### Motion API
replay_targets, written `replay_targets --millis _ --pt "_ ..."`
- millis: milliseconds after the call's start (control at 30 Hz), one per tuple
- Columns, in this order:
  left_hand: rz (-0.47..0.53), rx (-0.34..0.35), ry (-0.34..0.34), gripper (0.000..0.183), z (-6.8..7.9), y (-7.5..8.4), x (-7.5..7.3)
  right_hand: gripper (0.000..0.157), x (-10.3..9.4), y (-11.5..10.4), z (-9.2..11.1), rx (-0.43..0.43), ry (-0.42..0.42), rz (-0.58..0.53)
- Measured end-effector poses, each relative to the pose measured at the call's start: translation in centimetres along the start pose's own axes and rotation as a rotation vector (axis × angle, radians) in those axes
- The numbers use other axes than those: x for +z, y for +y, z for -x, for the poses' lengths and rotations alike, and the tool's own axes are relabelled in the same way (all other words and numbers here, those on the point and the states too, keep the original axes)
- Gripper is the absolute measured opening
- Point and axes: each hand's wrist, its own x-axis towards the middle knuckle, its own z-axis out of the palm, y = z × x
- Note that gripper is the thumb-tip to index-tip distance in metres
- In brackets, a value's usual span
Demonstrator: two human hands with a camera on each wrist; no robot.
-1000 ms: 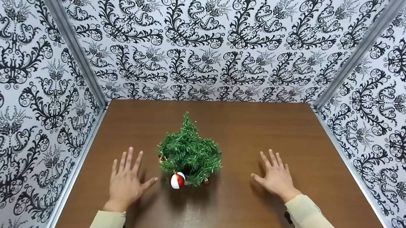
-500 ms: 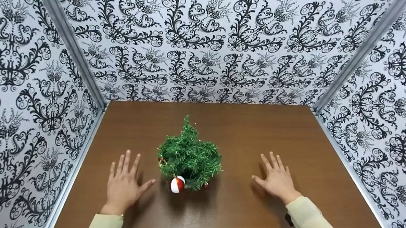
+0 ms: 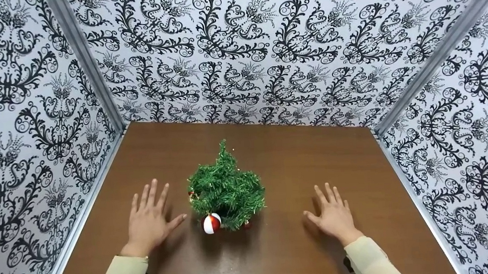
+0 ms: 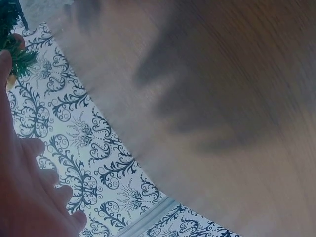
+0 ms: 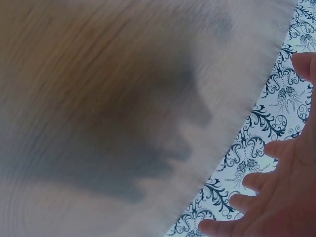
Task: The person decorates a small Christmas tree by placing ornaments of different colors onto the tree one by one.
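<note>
A small green artificial Christmas tree (image 3: 228, 191) stands on the brown wooden table (image 3: 294, 151), a little left of the middle. From its front hangs a red and white bauble (image 3: 211, 223), and a smaller dark red bauble (image 3: 247, 224) shows low at its right. My left hand (image 3: 149, 223) hovers to the left of the tree, fingers spread and straight, thumb pointing at the bauble. On the other side, farther from the tree, my right hand (image 3: 333, 215) is held the same way. Both hands are bare of any object; each casts a shadow on the wood in its wrist view.
Patterned black and white panels (image 3: 240, 59) wall the table at the back and on both sides. Grey metal posts (image 3: 86, 63) rise at the two back corners. Green branches (image 4: 19, 61) edge into the left wrist view.
My left hand has shifted slightly left, away from the tree. The tree sits slightly lower in the head view, as does the table's back edge. The right hand has hardly moved.
</note>
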Motion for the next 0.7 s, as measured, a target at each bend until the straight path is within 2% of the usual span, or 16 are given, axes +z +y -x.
replay_targets --millis 467,700 --pt "-0.031 0.023 0.033 0.103 -0.39 -0.14 -0.02 0.092 -0.43 0.40 -0.46 0.010 0.015 0.004" --pt "-0.037 0.055 0.067 0.102 -0.42 0.22 -0.62 0.091 -0.66 0.62 0.04 0.016 0.029 0.008"
